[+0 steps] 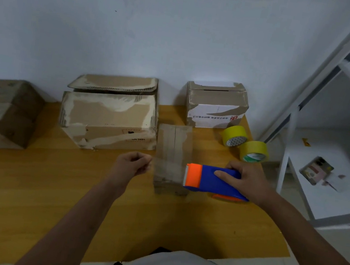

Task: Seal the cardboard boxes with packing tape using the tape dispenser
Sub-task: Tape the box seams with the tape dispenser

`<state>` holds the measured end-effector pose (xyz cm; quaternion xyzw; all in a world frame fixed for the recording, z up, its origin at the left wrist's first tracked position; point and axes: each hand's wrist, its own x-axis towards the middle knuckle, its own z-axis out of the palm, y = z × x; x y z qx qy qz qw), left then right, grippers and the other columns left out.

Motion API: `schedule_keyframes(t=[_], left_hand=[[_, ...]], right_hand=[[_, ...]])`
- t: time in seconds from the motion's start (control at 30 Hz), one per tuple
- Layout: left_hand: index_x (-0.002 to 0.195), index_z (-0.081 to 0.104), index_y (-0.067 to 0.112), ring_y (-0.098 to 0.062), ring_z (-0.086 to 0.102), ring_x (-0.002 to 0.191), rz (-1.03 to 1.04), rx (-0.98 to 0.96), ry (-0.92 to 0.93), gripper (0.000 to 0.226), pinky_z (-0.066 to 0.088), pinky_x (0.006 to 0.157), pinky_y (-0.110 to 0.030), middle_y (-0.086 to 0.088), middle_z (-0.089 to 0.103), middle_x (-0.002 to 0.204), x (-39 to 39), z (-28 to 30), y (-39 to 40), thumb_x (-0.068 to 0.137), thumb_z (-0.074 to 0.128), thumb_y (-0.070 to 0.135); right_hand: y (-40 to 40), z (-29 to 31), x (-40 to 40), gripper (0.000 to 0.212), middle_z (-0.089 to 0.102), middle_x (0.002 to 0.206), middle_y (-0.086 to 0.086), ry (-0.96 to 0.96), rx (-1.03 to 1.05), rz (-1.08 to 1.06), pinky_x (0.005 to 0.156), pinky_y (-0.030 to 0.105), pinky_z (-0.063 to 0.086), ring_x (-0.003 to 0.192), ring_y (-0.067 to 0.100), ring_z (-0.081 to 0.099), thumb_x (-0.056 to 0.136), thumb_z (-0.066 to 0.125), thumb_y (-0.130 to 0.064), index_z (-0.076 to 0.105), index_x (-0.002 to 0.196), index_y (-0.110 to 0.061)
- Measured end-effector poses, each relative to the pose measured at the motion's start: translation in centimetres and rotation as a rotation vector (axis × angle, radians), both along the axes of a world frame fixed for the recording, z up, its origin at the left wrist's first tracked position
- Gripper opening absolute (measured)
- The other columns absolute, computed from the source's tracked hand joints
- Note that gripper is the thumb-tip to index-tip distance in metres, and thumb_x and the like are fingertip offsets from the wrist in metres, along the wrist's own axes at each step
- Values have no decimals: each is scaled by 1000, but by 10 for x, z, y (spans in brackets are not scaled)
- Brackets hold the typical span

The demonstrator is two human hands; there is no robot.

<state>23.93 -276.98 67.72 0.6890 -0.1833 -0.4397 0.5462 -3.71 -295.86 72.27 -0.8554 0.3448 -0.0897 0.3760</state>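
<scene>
I see the yellow wooden counter (48, 193) carrying worn brown cardboard boxes; the small narrow cardboard box (173, 154) sits nearest me, its seam facing up, handy for taping. My right hand (246, 178) grips the blue and orange plastic tape dispenser (212, 179) just over that box. My left hand (137, 163) pinches the clear tape strip (169, 168), stretched taut, I judge, for laying across.

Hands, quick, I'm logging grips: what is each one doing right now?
Left hand: pinches the pulled-out end of the clear tape.
Right hand: grips the blue tape dispenser.
</scene>
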Motion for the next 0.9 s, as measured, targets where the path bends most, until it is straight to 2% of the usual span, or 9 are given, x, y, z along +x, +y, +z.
schedule_keyframes(t=[0.1, 0.2, 0.33, 0.4, 0.63, 0.77, 0.9], left_hand=[[91, 71, 6, -11, 65, 74, 41, 6, 20, 16, 52, 70, -19, 1, 68, 76, -10, -2, 4, 93, 67, 22], [93, 69, 6, -14, 63, 76, 104, 28, 24, 18, 52, 72, -22, 1, 65, 78, -22, -5, 10, 95, 65, 24], [89, 69, 9, -16, 61, 77, 269, 57, 15, 15, 51, 78, -28, -2, 65, 80, -45, -6, 12, 95, 65, 22], [87, 68, 9, -16, 61, 76, 293, 56, -6, 15, 51, 77, -27, -2, 65, 78, -51, -7, 12, 95, 65, 22], [84, 66, 10, -17, 60, 76, 369, 50, -26, 16, 49, 79, -29, -1, 63, 77, -48, -11, 20, 96, 65, 22], [90, 68, 11, -16, 64, 79, 314, 83, -40, 17, 52, 82, -29, 3, 66, 78, -51, -15, 24, 95, 65, 26], [95, 68, 8, -15, 61, 76, 309, 63, -16, 17, 50, 80, -27, 0, 65, 81, -58, -12, 19, 97, 63, 24]], right_hand=[[-1, -4, 2, 42, 63, 67, -7, 10, 4, 18, 57, 23, 44, 63, 3, 60, 76, 50, -69, 61, 73, -29], [-2, -4, 4, 46, 62, 67, -10, 1, 5, 7, 57, 20, 39, 65, 0, 59, 76, 42, -72, 61, 72, -31], [-1, -7, 7, 53, 63, 66, -5, -45, -67, -69, 57, 26, 46, 63, 7, 60, 76, 46, -72, 64, 70, -22], [-2, -8, 6, 52, 63, 66, -7, -19, -95, -55, 56, 24, 46, 63, 6, 60, 75, 47, -72, 63, 71, -23], [-12, -13, -8, 56, 63, 65, -3, 20, -85, -17, 58, 36, 49, 61, 10, 60, 77, 44, -69, 65, 72, -18], [-22, -16, -20, 53, 64, 67, -1, 52, -81, -17, 60, 40, 53, 63, 11, 61, 77, 48, -67, 66, 72, -17], [-28, -18, -23, 53, 65, 69, -3, 77, -93, -30, 61, 39, 55, 65, 9, 61, 77, 48, -69, 66, 74, -19]])
